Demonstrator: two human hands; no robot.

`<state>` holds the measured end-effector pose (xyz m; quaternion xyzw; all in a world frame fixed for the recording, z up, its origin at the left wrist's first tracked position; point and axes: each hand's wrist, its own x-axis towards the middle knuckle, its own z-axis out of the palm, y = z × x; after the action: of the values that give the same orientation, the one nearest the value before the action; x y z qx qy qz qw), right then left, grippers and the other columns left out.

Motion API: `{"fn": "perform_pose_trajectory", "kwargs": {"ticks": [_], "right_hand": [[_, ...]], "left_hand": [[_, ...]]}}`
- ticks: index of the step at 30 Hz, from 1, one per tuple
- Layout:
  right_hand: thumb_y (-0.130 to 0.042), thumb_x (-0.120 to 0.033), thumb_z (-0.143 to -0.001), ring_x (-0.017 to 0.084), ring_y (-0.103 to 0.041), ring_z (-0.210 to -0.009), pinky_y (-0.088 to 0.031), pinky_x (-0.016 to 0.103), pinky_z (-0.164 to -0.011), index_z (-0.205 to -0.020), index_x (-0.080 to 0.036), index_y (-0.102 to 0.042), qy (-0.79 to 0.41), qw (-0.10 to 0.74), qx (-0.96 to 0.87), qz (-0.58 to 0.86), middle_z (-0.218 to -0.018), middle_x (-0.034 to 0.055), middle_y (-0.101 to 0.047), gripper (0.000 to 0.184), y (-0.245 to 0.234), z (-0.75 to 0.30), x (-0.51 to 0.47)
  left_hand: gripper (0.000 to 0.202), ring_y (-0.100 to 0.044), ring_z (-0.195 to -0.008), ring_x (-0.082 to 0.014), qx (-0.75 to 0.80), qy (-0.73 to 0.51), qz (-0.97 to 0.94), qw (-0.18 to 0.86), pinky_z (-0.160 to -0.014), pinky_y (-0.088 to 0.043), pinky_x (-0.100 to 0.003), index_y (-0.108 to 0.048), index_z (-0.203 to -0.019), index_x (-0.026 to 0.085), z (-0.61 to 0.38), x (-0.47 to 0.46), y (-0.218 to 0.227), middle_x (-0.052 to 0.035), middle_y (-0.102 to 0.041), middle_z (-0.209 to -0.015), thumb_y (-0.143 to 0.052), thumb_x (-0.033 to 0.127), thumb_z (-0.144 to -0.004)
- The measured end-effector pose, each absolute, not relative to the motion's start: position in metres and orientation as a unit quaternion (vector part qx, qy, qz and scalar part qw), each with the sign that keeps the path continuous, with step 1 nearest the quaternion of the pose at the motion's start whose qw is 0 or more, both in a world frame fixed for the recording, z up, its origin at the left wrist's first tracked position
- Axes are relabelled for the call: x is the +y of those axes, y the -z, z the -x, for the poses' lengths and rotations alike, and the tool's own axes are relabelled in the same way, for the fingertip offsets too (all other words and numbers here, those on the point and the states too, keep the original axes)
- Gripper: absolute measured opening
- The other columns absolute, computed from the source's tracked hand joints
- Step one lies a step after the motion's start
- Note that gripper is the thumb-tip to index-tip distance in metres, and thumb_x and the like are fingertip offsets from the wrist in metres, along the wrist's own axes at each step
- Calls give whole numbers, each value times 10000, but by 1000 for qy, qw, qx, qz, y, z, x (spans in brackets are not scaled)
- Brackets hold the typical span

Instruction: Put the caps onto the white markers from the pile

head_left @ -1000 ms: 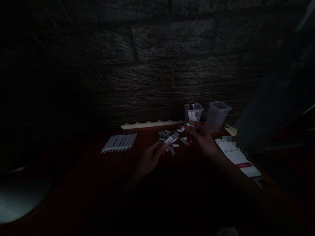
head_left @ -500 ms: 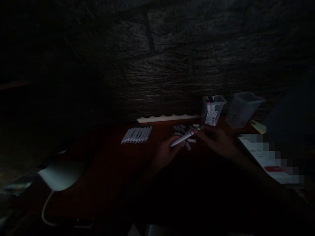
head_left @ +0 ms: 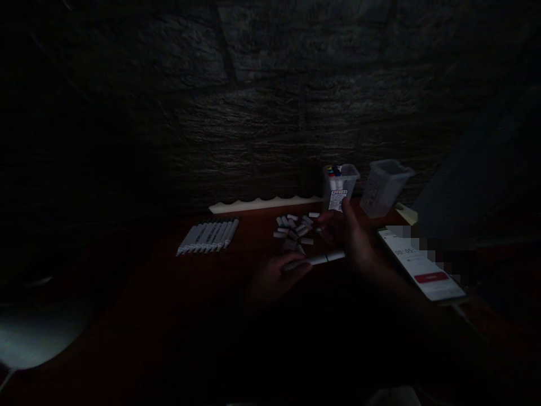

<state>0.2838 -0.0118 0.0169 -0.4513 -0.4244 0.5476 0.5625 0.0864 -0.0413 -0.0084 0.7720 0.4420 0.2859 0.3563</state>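
Note:
In the head view my left hand (head_left: 276, 279) is closed around a white marker (head_left: 319, 259), which lies almost level and points right. A dark band crosses its barrel near the right end. My right hand (head_left: 349, 234) hovers just above and right of that end, thumb raised and apart from the fingers. Nothing shows clearly in it, though the dim light hides detail at its fingertips. Left of those fingers, a loose pile of short white marker caps (head_left: 291, 221) lies on the brown table (head_left: 211, 304). A row of white markers (head_left: 209, 235) lies side by side farther left.
A clear plastic box (head_left: 349, 177) with some colour-tipped markers stands at the back, beside a second clear box (head_left: 384, 189). A pale wavy-edged strip (head_left: 266, 204) runs along the stone-textured wall (head_left: 270, 118). A phone (head_left: 422, 265) lies at right, a white lampshade-like object (head_left: 38, 338) at lower left.
My right hand has come off the marker's end and moved toward the caps. The marker in my left hand has turned more level. The view has shifted to the right.

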Motion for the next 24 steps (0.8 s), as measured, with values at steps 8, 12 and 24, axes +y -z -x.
{"fn": "perform_pose_trajectory", "kwargs": {"ticks": [8,12,24], "right_hand": [[-294,-800,-807,101,-385,-458,-254,259,-470,-607,-190,-587,-566,527,-451,445,-504,-18,-457,706,-16,-275,-20],[-259,-750,-855,107,-392,-480,-273,264,-504,-538,-188,-529,-526,508,-486,479,-492,-18,-435,699,-12,-271,-23],[-315,-784,-783,115,-306,-504,-272,279,-523,-507,-213,-360,-484,477,-482,553,-508,-30,-331,636,-14,-261,-32]], "left_hand": [[283,-655,-922,-185,428,-227,-808,335,-820,-495,-255,-730,-1023,248,-80,-41,11,-14,-726,-1029,-582,437,-872],[270,-668,-939,-196,431,-224,-819,305,-849,-520,-281,-734,-1043,286,-74,-40,20,-13,-734,-1033,-576,429,-877],[338,-650,-1087,-233,362,-337,-838,230,-972,-517,-365,-692,-1140,367,-72,-33,43,3,-664,-1237,-673,297,-810]]}}
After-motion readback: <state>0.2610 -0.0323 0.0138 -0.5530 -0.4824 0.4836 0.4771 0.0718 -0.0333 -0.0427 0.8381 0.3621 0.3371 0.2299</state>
